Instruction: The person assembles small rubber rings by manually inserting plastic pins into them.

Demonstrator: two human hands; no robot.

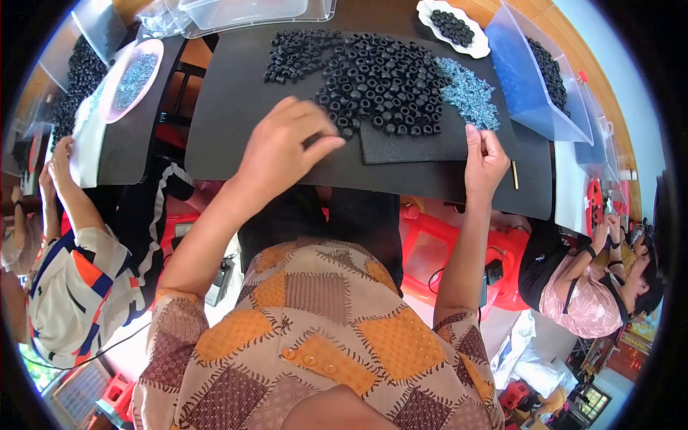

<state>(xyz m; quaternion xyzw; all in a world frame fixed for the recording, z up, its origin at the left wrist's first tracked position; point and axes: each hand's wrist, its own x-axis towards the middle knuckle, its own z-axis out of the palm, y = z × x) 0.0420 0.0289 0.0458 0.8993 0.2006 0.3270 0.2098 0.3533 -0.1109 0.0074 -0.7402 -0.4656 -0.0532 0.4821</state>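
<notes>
Left hand: I see my left hand (pixel 283 147) lying flat and low on the big black rubber mat (pixel 236 107), palm down. Its fingers (pixel 322 145) reach to the right, close together. I cannot tell if they hold anything.

Right hand: my right hand (pixel 485 159) sits at the mat's right side, thumb and fingers (pixel 473 136) pinched narrow. If something tiny is in the pinch, it is too small for me to see.

Black rings: the pile of small round black rubber rings (pixel 383 82) lies just past my left fingertips, up and to the right. The nearest rings touch those fingers. The pile is wider than it is tall and runs left to right.

Blue bits: the heap of tiny shiny blue metal bits (pixel 469 93) lies just above my right fingers, almost touching.

Nearer hand: left for the rings, right for the blue bits.

Arms: both bare forearms come up from my patchwork shirt (pixel 315 337). The left one slants up to the right and the right one goes nearly straight up.

Around: a white dish of black rings (pixel 428 8) and a clear plastic bin (pixel 530 79) sit far past my fingers on the tabletop. Another person's hand (pixel 61 154) works far left.
</notes>
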